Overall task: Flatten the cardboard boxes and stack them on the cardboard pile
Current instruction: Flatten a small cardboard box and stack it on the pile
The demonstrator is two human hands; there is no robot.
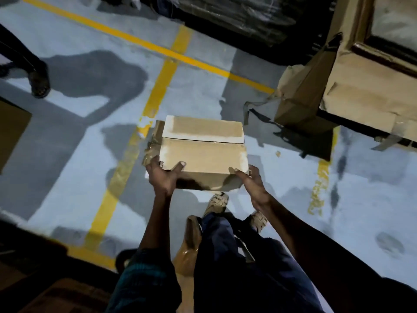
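We held a closed brown rectangular cardboard box (203, 152) above the grey floor (67, 154) with yellow lines, its long axis left to right, flaps up, left hand (163, 175) gripping its near-left corner, right hand (248, 179) clasping the near-right corner.

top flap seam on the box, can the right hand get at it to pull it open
Probably yes: the right hand grips the near right corner of the box, and the seam lies bare on top, though letting go leaves only the left hand holding.
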